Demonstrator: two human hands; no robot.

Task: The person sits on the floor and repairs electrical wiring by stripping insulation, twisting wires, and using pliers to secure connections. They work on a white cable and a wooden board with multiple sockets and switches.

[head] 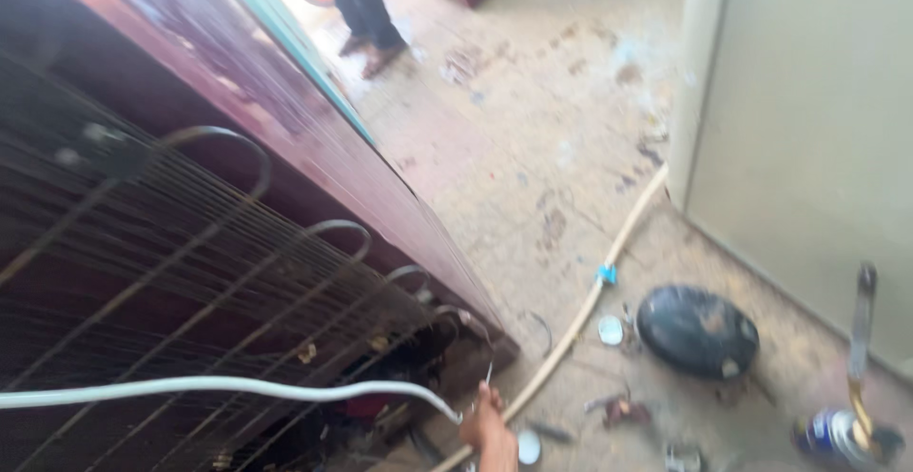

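**Condenser grille, white hose, one hand at the base of a maroon cabinet**

Nearest item: dark wire condenser grille (162,272) with looping tubes, fixed to the back of a maroon refrigerator cabinet (285,111) that fills the left half of the view, blurred.

White hose (219,386): runs from the left edge across the lower grille, dips, and ends at the hand.

Hand (487,426): one bare hand at the bottom centre, beside the cabinet's lower corner. Fingers (483,404) are curled at the hose end and a thin wire or tube rising from it; the blur hides how tight the grip is. Which hand it is cannot be told.

Tan hose (580,315): lies on the stained concrete floor (533,149), running diagonally from beside the hand up to the pale cabinet; a small blue fitting sits on it.

Black domed compressor (696,331): on the floor right of the tan hose, small round caps and scraps near it.

Gas torch canister (837,434): lower right, nozzle upright.

Pale cabinet (808,130): fills the right edge.

Another person's legs (366,6): top centre, well apart.
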